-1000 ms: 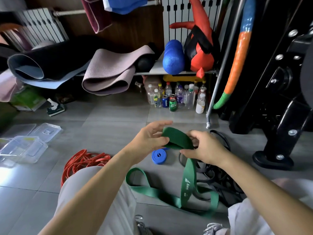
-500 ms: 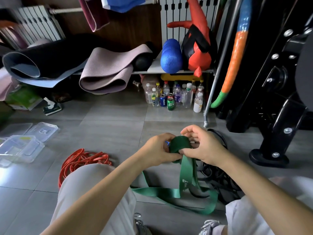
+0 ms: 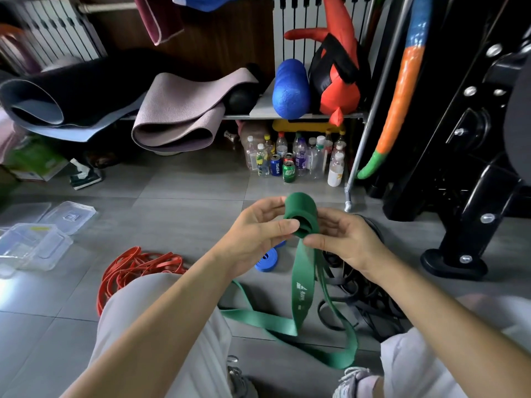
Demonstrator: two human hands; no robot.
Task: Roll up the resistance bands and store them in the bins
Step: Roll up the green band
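A wide green resistance band hangs from my hands, its top end wound into a small roll at chest height and its loose loop trailing on the floor between my knees. My left hand pinches the roll from the left with thumb and fingers. My right hand holds its right side, thumb pressed under the roll. A rolled blue band lies on the tiles just below my left hand. Orange bands are piled on the floor at the left. Clear plastic bins sit at the far left.
A tangle of black bands lies under my right forearm. Bottles and cans stand beneath a shelf holding yoga mats and a blue foam roller. A black gym machine fills the right side.
The roll has been lifted higher and turned, with more band wound on. My fingers have shifted from wrapping over the roll to pinching its sides.
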